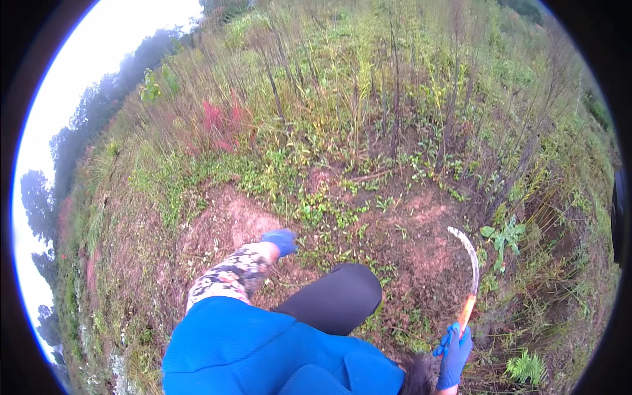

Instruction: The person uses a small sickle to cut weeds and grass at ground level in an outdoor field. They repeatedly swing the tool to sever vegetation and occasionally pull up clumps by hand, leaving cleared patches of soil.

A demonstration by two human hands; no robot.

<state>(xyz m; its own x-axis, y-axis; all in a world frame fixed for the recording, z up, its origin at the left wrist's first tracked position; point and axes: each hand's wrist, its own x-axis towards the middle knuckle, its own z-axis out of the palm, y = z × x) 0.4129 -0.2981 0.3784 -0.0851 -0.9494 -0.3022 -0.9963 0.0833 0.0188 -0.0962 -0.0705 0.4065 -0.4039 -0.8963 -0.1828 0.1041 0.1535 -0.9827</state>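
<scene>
My right hand (454,353), in a blue glove, grips the orange handle of a sickle (474,269) at the lower right. The sickle's curved blade points up and bends left, with pale dirt or wear along it. My left hand (280,242), also gloved in blue, hangs left of centre over low weeds and bare reddish soil (247,217). Its fingers are turned away and blurred, so I cannot tell whether they hold anything. A floral sleeve (224,276) covers the left forearm. My dark-clad knee (340,296) is bent between the two hands.
Tall dry weed stalks (395,94) rise ahead on the slope, with reddish grass (217,121) to their left. A broad-leaved green plant (504,237) grows right of the blade. A small fern (526,368) stands at lower right. Trees (98,103) line the far left.
</scene>
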